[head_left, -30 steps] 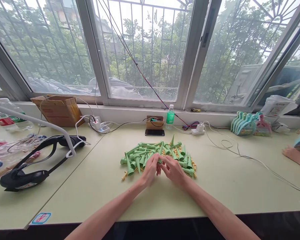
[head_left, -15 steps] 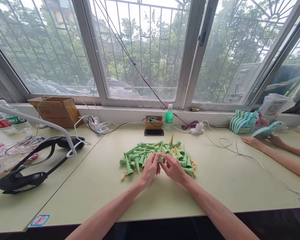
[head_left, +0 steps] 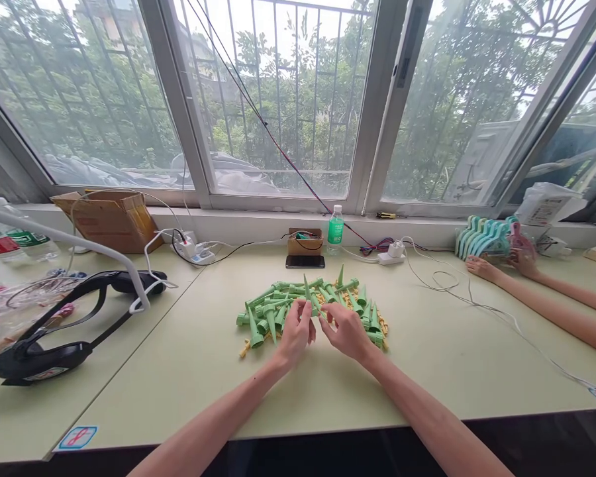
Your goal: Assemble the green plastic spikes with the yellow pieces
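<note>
A pale green plastic watering spike (head_left: 306,289) points up and away between my hands, its wide end low near my fingertips. My left hand (head_left: 296,332) pinches it from the left. The fingers of my right hand (head_left: 346,331) are closed at its wide end, which they partly hide; any small part there cannot be made out. Just beyond my hands lies a heap of similar green spikes (head_left: 255,331), pointing in many directions. Small yellow plastic pieces (head_left: 246,350) lie under and around the heap.
Behind the heap are a phone (head_left: 304,262), a small cardboard box (head_left: 298,244) and a bottle (head_left: 335,228). A black headset (head_left: 44,358) lies left. White cables (head_left: 447,285) cross the right side, where another person's hands (head_left: 484,268) touch small hangers (head_left: 484,235).
The spike in my hands has tilted and shifted slightly left. My right fingers have opened out a little. At the right, the other person's hands have moved the loose turquoise hanger back to the row.
</note>
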Motion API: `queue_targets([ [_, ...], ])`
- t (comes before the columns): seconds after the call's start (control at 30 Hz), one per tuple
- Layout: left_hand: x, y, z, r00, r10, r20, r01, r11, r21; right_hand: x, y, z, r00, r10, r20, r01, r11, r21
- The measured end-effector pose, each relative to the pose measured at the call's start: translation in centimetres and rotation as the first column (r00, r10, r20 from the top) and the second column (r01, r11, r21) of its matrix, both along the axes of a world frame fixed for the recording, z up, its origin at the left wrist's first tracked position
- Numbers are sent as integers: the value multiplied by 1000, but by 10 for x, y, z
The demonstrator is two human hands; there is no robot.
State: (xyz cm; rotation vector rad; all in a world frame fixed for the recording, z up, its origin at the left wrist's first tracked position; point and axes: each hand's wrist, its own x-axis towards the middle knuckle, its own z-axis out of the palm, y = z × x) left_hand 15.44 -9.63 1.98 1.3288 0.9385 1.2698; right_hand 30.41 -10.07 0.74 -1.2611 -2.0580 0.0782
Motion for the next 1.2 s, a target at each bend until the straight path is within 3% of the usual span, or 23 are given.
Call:
queue_targets([
  [0.2, 0, 0, 1, 1000, 20, -3, -20, 999, 40, -1, 2, -1, 947, -187, 261, 216, 972, -87],
  [0.33, 0, 0, 0, 1000, -1, -19, 2, 999, 49, -2, 1, 2, 890, -237, 390, 309, 942, -131],
  [0.7, -1, -4, -2, 991, -46, -123, 58, 994, 93, -3, 2, 3, 860, -207, 467, 328, 924, -195],
  [0.93, 0, -5, 0, 992, -36, -121, 48, 993, 104, -4, 2, 2, 855, -201, 479, 326, 925, -194],
  [1.2, -2, -5, -2, 975, -17, -221, 37, 995, 88, -5, 1, 2, 855, -178, 487, 314, 925, -213],
])
